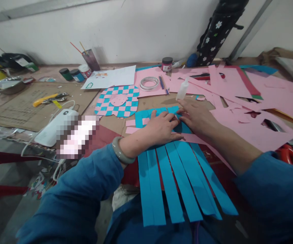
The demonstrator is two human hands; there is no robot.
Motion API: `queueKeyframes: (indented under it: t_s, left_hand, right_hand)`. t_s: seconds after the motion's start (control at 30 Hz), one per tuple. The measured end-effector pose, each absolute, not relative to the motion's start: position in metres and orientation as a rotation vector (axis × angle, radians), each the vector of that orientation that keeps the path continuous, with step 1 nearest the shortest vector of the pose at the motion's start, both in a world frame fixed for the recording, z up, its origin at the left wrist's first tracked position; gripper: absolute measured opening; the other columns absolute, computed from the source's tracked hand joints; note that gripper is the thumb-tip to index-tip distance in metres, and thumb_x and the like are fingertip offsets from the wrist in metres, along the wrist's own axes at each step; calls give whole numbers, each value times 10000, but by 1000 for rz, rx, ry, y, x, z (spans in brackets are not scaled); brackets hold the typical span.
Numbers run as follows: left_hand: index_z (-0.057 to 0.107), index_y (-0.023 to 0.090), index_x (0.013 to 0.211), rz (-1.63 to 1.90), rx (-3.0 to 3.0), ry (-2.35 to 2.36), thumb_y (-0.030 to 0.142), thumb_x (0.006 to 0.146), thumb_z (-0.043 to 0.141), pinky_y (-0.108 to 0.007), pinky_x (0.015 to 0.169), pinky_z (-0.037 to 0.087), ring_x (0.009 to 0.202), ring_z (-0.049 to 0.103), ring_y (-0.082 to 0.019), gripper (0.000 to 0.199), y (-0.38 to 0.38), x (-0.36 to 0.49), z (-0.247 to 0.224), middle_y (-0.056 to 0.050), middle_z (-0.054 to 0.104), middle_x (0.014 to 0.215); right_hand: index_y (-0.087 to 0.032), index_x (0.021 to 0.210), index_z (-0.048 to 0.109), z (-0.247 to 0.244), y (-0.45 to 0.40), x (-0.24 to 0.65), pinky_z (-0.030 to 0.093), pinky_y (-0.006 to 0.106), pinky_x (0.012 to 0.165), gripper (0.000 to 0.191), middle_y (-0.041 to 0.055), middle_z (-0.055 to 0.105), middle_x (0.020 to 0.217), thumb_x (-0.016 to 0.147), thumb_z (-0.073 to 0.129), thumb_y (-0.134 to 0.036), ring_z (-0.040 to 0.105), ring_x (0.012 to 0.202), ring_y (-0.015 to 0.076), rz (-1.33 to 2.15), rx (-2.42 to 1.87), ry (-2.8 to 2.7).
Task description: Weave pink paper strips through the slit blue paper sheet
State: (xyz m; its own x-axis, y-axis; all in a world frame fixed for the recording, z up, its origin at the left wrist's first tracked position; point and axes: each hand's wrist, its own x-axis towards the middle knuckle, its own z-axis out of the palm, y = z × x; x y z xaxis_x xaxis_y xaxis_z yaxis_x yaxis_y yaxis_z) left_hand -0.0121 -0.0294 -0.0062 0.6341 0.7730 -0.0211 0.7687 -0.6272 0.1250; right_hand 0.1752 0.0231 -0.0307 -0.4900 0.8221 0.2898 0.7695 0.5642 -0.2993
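A blue sheet cut into long strips lies before me, its loose ends hanging toward my lap. Pink strips cross its uncut upper part and stick out on the left. My left hand rests flat over the crossing, fingers apart, covering much of the weave. On the far right edge of the blue paper lies my right hand, its fingers extended and partly hidden. A pink strip runs out beneath the right wrist. Just beyond my hands sits a finished-looking blue and pink checkered paper piece with a pink oval on it.
Pink paper sheets and offcuts cover the right side. A glue bottle, a tape roll and pens lie behind. Left are a white power bank, yellow-handled tool and paint jars. Red-handled scissors lie far right.
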Motion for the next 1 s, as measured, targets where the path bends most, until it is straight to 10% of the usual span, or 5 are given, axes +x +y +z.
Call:
queueKeyframes:
  t_s: [0.17,0.47,1.0]
  left_hand:
    - [595,234,1293,89,2716,1255,561,949,454,-590,1100,286,1337,446,-307,495,-27,-16,3,-89,536,1434]
    - [637,223,1245,268,2671,1520,366,982,452,-471,1066,352,1286,537,-264,352,-50,-64,50,-74,630,1342]
    - [633,200,1235,175,2623,1261,427,976,481,-449,1087,369,1395,448,-263,376,-126,-85,-8,-90,553,1441]
  right_hand:
    - [-64,1391,506,-28,24,175,464,493,1004,614,182,725,1111,798,576,-204,621,1140,339,191,-1303,-2380]
    - [-209,1363,538,-23,20,178,502,494,906,582,81,756,1009,782,557,-209,667,1014,315,230,-1275,-2355]
    - [-166,1357,540,-26,10,170,508,495,920,524,101,751,1081,840,508,-244,651,1102,315,332,-1120,-2481]
